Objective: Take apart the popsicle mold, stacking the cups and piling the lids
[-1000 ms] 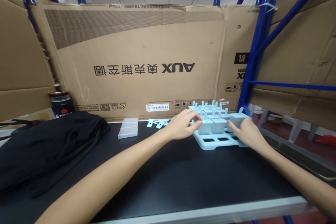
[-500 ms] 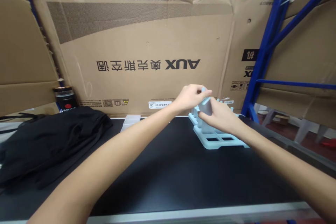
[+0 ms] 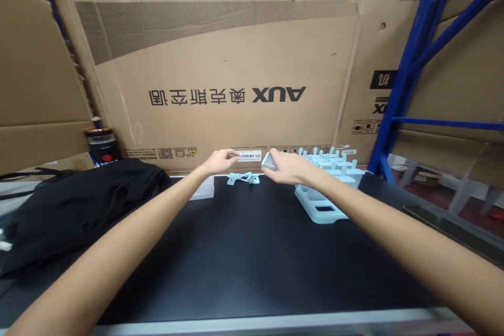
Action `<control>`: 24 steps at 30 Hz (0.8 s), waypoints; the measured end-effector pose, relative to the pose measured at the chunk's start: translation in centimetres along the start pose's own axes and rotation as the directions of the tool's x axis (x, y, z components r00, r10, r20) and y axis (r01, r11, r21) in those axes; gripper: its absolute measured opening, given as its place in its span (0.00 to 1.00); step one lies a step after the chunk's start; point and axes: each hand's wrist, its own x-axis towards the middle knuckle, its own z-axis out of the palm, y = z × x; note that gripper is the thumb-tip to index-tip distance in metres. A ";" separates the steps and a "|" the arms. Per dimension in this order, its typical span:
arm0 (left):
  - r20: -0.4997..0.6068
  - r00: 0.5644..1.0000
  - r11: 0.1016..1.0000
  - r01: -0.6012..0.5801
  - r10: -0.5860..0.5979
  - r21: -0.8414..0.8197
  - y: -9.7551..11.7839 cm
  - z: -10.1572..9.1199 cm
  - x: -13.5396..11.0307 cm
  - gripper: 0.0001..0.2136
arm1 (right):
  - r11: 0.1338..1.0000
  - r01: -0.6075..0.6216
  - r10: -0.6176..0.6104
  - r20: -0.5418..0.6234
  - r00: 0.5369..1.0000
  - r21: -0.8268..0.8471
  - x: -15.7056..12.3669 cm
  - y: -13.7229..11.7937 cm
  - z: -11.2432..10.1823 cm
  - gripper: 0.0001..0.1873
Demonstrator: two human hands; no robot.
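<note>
Mold [image 3: 270, 162] aslant, pale edge up-L

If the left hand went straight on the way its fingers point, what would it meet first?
Probably the mold in the right hand: the left hand's fingers point across toward it. Depth is unclear, though; it might instead meet the carton behind.

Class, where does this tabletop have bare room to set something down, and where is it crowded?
Black tabletop is bare between the forearms, down to its pale front edge, and between the blue pieces and rack. Crowded: left, with black cloth; back right, with moulds.
</note>
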 end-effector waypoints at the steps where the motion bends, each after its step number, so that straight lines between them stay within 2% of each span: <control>1: -0.013 1.000 1.000 0.015 -0.015 0.016 -0.9 -0.4 -0.5 0.16 | 0.999 0.010 -0.009 0.012 1.000 -0.033 0.5 -0.4 0.3 0.29; 7: -0.030 0.998 0.994 0.062 -0.059 0.091 -5.3 -2.8 -3.0 0.15 | 0.996 0.026 -0.018 0.097 0.995 -0.088 3.2 -1.9 1.6 0.36; 12: -0.110 0.986 0.985 0.138 -0.127 0.102 -8.5 -3.1 -4.3 0.13 | 0.998 0.029 -0.019 0.178 0.984 -0.054 4.0 -1.6 2.2 0.41; 16: -0.180 0.960 0.973 0.226 -0.215 0.047 -11.3 -2.6 -4.8 0.10 | 0.986 0.162 -0.163 0.243 0.956 0.022 5.2 -2.0 2.8 0.34; 21: -0.225 0.882 0.910 0.395 -0.414 -0.126 -14.5 -1.7 -5.4 0.11 | 0.922 0.366 -0.385 0.200 0.901 0.125 8.6 -6.1 4.0 0.26; 24: -0.196 0.845 0.858 0.446 -0.497 -0.253 -15.7 -1.2 -5.6 0.13 | 0.899 0.405 -0.428 0.136 0.894 0.166 10.5 -9.4 5.1 0.27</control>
